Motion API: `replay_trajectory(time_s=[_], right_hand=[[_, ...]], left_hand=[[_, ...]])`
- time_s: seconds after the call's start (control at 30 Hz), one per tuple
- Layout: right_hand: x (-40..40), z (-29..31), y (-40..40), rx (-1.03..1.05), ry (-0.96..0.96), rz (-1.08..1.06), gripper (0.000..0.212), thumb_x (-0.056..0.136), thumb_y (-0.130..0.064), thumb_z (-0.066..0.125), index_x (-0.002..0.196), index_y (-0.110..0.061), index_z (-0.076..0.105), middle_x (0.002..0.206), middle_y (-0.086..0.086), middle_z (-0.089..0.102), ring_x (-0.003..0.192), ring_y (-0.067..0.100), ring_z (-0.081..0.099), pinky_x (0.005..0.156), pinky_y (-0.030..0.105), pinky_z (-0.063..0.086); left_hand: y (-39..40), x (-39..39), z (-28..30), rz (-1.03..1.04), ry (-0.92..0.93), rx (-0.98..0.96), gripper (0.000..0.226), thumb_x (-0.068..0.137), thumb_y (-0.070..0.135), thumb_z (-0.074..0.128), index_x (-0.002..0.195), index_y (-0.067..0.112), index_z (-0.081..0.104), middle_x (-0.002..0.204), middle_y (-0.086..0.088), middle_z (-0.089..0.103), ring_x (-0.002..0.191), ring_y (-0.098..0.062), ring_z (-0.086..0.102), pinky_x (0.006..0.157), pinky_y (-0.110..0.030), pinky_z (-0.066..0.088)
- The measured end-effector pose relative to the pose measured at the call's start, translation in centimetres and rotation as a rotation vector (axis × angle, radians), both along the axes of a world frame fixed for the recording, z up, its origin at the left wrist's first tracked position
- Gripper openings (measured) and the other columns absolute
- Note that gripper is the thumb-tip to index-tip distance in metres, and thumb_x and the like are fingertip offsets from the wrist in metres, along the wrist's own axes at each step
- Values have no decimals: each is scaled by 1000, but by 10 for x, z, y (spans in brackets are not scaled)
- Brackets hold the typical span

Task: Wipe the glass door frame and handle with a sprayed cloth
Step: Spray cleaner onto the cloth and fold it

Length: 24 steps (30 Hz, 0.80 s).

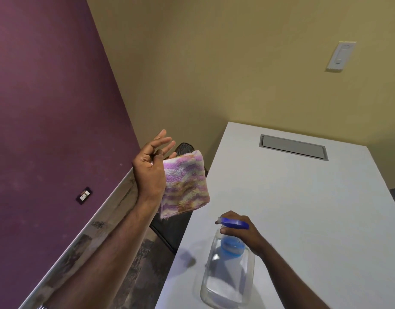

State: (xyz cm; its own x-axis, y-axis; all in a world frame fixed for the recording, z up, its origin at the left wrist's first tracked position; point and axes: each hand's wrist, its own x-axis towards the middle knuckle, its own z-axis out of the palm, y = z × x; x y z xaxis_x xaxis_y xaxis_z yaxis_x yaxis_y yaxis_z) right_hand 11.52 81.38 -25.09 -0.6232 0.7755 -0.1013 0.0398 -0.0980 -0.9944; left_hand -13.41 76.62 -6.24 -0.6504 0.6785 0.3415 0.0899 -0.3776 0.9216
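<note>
1. Over the white laminate desk [303, 197], the right hand [241, 230] grips the blue trigger head of a clear plastic spray bottle [230, 273] standing on it.
2. Left hand [149, 168], fingers loosely spread, pinches a folded, fluffy purple-and-yellow striped cloth [185, 186] beside the nozzle.
3. Spraying looks like the current step; no glass door is in view, so wiping remains.

Place: an office room is suggested.
Evidence: a white desk [292, 197] with a cable hatch [293, 147] (closed), a mesh chair [169, 230], a wall switch [341, 55].
</note>
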Motion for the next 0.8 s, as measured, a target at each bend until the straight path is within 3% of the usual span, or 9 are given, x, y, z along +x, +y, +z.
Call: replay_trajectory(time_s=[0.13, 0.33, 0.5, 0.57, 0.67, 0.73, 0.8], right_hand=[[7, -5, 14, -69, -25, 14, 43, 76, -8, 84, 117, -2, 70, 121, 11, 70, 115, 32, 66, 90, 35, 56], [26, -5, 25, -29, -222, 191, 70, 77, -4, 86, 140, -21, 59, 138, -7, 65, 126, 17, 60, 96, 27, 52], [68, 23, 46, 53, -507, 216, 87, 77, 10, 71, 141, -43, 46, 151, -13, 48, 142, 10, 42, 93, 16, 49], [87, 61, 61, 159, -614, 59, 80, 79, 7, 73, 134, -46, 48, 151, -5, 50, 145, 16, 41, 98, 24, 46], [86, 138, 59, 404, -548, -208, 49, 90, -23, 78, 128, -48, 60, 142, -13, 60, 136, 9, 51, 109, 35, 41], [62, 183, 41, 469, -405, -228, 35, 92, -37, 74, 126, -40, 67, 129, -21, 68, 125, -3, 57, 105, 29, 43], [32, 214, 22, 516, -350, -210, 37, 90, -49, 72, 125, -37, 70, 116, -22, 74, 118, -7, 61, 103, 28, 44]], left_hand=[[3, 3, -4, 6, 10, -28, 41, 99, -18, 43, 98, 13, 71, 139, -9, 64, 116, -28, 70, 93, -48, 60], [7, 13, -3, -12, -12, -33, 34, 101, -14, 45, 97, 9, 70, 138, -9, 64, 115, -29, 70, 89, -39, 62], [7, 16, -2, -44, -38, -39, 33, 100, -18, 42, 101, 4, 68, 139, -10, 64, 112, -29, 72, 89, -41, 62], [6, 19, 2, -62, -49, -32, 35, 99, -19, 42, 99, 5, 68, 138, -9, 64, 112, -30, 72, 90, -42, 62], [5, 25, 11, -97, -59, -22, 32, 100, -17, 44, 99, 5, 68, 138, -9, 65, 109, -30, 73, 88, -36, 62], [5, 30, 18, -133, -67, -17, 30, 100, -15, 45, 99, 4, 68, 138, -6, 65, 109, -28, 73, 87, -34, 62], [5, 35, 26, -181, -81, -14, 31, 101, -13, 46, 99, 7, 69, 138, -3, 66, 109, -26, 73, 87, -35, 62]])
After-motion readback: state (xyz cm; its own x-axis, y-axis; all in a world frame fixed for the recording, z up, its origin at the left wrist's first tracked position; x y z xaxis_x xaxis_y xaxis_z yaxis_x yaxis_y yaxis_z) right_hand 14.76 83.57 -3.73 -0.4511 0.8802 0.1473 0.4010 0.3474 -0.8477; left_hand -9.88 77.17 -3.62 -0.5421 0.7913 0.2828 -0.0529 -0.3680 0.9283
